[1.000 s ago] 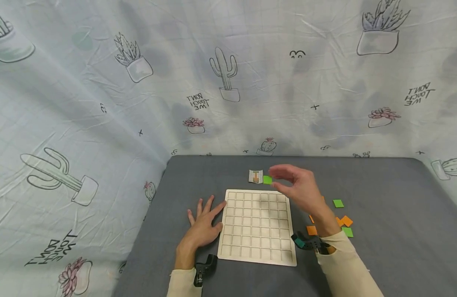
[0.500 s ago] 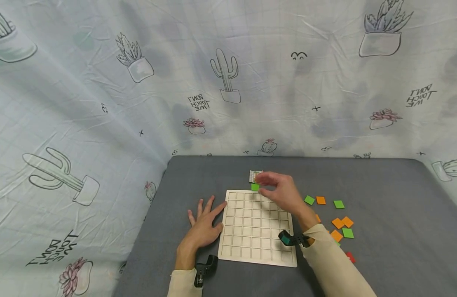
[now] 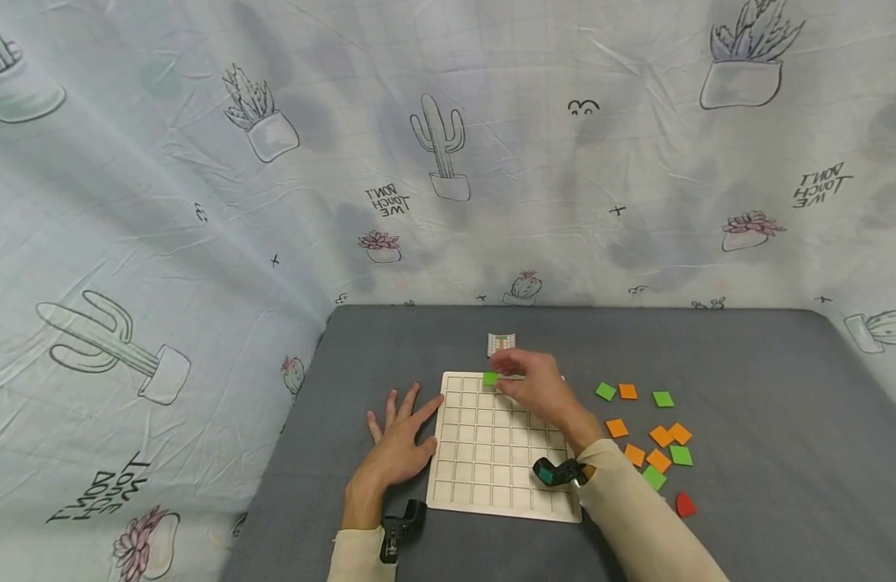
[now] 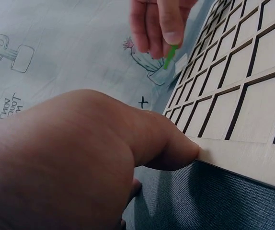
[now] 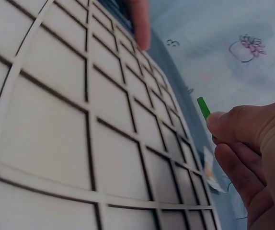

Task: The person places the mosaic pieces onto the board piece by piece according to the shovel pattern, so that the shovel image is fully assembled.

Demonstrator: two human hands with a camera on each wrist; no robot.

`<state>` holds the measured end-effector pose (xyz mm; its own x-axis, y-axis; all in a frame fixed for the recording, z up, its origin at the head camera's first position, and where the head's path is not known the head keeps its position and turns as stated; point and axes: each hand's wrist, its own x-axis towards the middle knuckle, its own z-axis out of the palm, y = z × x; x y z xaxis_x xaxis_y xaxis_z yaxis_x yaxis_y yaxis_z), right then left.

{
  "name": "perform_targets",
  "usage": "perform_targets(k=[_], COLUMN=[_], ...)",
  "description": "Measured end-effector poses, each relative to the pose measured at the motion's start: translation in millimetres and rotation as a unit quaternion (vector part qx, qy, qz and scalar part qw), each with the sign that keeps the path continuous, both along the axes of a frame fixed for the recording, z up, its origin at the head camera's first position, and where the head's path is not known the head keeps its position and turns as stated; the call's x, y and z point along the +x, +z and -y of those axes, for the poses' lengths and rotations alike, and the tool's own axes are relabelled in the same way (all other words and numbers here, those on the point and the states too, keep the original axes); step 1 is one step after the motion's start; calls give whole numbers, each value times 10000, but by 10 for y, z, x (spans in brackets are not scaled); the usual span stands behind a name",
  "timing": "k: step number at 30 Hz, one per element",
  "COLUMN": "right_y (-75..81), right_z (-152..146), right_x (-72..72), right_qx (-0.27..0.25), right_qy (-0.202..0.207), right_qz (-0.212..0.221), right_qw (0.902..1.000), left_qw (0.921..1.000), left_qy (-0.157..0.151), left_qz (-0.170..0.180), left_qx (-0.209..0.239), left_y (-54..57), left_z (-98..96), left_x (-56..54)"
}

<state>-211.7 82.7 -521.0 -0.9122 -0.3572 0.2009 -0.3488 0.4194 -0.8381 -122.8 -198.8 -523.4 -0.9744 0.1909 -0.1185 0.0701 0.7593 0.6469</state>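
Observation:
My right hand (image 3: pixel 538 388) pinches a thin green square tile (image 3: pixel 490 378) between thumb and fingers. In the head view the tile overlaps the far edge of a pale wooden grid board (image 3: pixel 491 461). Both wrist views show the tile edge-on, held above the board. My left hand (image 3: pixel 398 453) lies with fingers spread at the board's left side. Its thumb (image 4: pixel 176 148) and index fingertip touch the board's edge, while the other fingers rest on the grey table. The board's square compartments hold no tiles where they show.
A small printed pattern card (image 3: pixel 502 345) lies just beyond the board. Several loose orange tiles (image 3: pixel 616 428) and green tiles (image 3: pixel 663 399) are scattered to the right, with a red piece (image 3: pixel 685 504) nearer the front. A cactus-print cloth (image 3: pixel 527 162) hangs behind the grey table (image 3: pixel 782 453).
My right hand has moved left and nearer with the green tile, from right of the card to the board's far edge. The left hand has stayed in place.

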Motion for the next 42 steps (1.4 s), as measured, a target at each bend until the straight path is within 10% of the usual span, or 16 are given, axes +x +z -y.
perform_targets(k=[8, 15, 25, 35, 42], right_y=[-54, -98, -70, -36, 92], right_z=[80, 153, 168, 73, -115], right_x=[-34, -48, -6, 61, 217], right_qx=[330, 606, 818, 780, 640], right_qy=[68, 222, 164, 194, 304], right_qz=[-105, -319, -294, -400, -358], right_qw=[9994, 9974, 9961, 9960, 9968], left_qw=[9997, 9974, 9996, 9992, 9977], left_qy=[-11, -83, -19, -32, -78], left_qz=[-101, -532, -128, -386, -452], left_qx=[207, 478, 260, 141, 500], left_y=[15, -181, 9, -235, -156], left_z=[16, 59, 12, 52, 41], left_x=[9, -9, -16, -61, -7])
